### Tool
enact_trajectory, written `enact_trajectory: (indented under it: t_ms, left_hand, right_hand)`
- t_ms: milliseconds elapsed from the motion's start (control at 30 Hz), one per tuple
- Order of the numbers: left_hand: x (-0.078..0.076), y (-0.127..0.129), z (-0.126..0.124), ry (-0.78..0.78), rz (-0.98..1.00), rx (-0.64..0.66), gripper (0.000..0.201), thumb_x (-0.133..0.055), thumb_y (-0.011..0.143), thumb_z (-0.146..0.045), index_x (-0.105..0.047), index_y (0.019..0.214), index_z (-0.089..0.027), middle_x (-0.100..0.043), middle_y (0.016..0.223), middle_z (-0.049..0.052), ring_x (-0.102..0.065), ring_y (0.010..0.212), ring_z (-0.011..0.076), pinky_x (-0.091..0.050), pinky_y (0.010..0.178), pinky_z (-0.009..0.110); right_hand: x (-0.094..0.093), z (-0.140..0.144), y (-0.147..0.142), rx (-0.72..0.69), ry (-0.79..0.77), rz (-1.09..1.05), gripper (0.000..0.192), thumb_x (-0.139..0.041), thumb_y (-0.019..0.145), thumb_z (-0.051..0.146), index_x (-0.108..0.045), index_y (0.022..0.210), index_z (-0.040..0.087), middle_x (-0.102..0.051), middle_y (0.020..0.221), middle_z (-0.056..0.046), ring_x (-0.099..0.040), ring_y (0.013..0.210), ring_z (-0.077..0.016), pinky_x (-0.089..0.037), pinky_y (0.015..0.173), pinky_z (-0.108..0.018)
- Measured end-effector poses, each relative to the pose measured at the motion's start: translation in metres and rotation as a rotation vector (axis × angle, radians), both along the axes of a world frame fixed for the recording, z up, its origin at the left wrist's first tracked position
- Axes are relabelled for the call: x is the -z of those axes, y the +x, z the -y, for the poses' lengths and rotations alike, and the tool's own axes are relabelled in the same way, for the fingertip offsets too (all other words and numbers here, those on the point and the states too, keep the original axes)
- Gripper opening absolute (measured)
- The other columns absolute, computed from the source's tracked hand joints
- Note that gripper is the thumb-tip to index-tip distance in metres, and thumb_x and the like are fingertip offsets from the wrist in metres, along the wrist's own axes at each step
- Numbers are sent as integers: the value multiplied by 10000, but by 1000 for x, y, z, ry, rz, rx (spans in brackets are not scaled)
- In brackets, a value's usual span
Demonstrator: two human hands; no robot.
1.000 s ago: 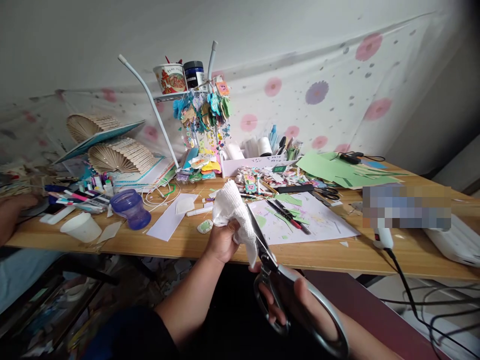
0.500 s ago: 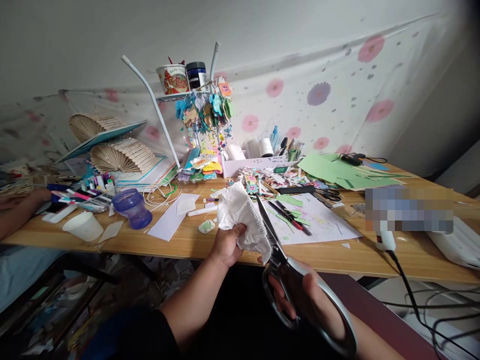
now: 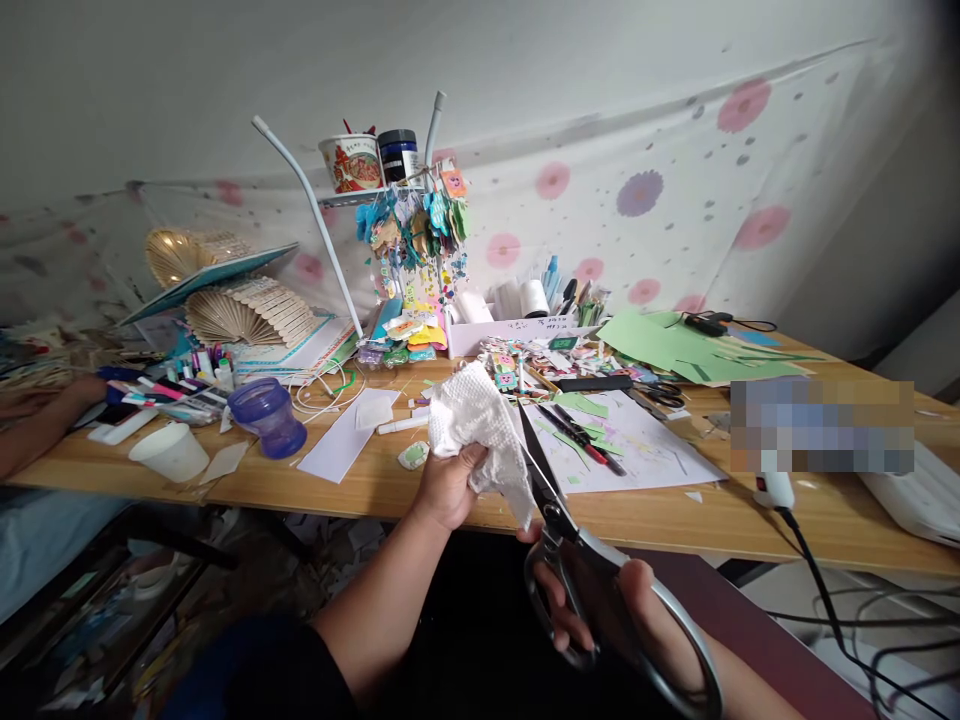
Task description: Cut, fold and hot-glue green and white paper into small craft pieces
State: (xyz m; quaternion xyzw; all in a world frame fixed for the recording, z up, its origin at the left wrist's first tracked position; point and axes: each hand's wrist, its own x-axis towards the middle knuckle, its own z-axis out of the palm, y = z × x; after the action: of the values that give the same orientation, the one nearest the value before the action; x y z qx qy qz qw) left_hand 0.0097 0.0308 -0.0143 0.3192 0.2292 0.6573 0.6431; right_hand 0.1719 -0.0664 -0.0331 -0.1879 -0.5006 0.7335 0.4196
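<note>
My left hand (image 3: 448, 485) pinches a white, dimpled paper towel (image 3: 476, 415) between thumb and fingers, above the front edge of the table. Large scissors (image 3: 559, 515) with dark blades and silver handles are in my right hand (image 3: 645, 610), its fingers through the loops. The blades point up and away, along the right edge of the towel, spread a little apart. Whether they touch the towel, I cannot tell. Behind them lies a white sheet (image 3: 652, 440) with black and red pens (image 3: 581, 435) and green paper strips on it.
A purple cup (image 3: 268, 415) and a white paper cup (image 3: 169, 452) stand to the left, near several markers. Another person's arm (image 3: 52, 425) rests at the far left. Green paper (image 3: 667, 345) and paper scraps lie at the back. A black cable (image 3: 814, 570) hangs at the right.
My left hand and the paper towel have shifted slightly left, away from the scissor blades. The scissors remain in my right hand, nearly in place.
</note>
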Motion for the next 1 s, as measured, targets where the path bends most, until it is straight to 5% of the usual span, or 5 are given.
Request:
enact_trajectory:
  t_ms: [500, 700, 833, 1000]
  left_hand:
    - [16, 5, 7, 12, -111, 228, 355, -807, 560, -239, -662, 871, -148, -694, 784, 44, -654, 740, 200, -516, 680, 322]
    - [22, 10, 10, -47, -84, 207, 418, -826, 529, -270, -667, 892, -137, -703, 826, 66, -653, 696, 190, -513, 648, 311]
    - [22, 10, 12, -87, -94, 175, 412, -830, 518, -246, -668, 882, -143, -709, 888, 66, -658, 816, 213, -516, 741, 325]
    - [21, 8, 14, -86, -188, 134, 345, -800, 580, -245, -688, 891, -144, -714, 889, 60, -656, 806, 193, -508, 771, 318]
  right_hand:
    - [-18, -18, -2, 157, 193, 68, 698, -363, 769, 746, -494, 1202, 214, -430, 738, 4, -354, 472, -78, -405, 499, -279]
    - [-16, -20, 3, 145, 183, 124, 697, -413, 764, 735, -472, 1194, 189, -415, 693, 35, -332, 417, -48, -348, 429, -233]
    - [-20, -19, 8, 251, 218, 145, 653, -459, 778, 692, -471, 1187, 183, -392, 606, 62, -295, 379, -44, -264, 373, -202]
    - [-28, -27, 23, 393, 222, 114, 685, -381, 784, 729, -457, 1200, 191, -394, 577, 63, -312, 396, -70, -309, 393, -232]
